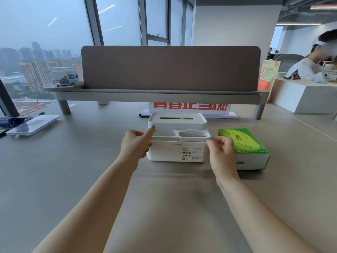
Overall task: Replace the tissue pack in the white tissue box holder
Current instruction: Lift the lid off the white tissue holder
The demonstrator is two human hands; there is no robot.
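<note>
The white tissue box holder point(177, 150) stands on the table in front of me, lid on, with green showing through the lid's slot point(176, 118). Two open compartments sit along its front top. A green tissue pack point(243, 143) lies just right of the holder. My left hand point(135, 143) is at the holder's left side, forefinger stretched up to the lid's left corner. My right hand point(221, 148) hovers at the holder's right front corner, fingers loosely curled, holding nothing; it covers part of the green pack.
A brown desk divider point(170, 68) on a grey shelf stands behind the holder, with a red-lettered sign point(190, 107) under it. A clear plastic case point(34, 125) lies far left. An orange bag point(268, 77) and a seated person point(317, 64) are at the right.
</note>
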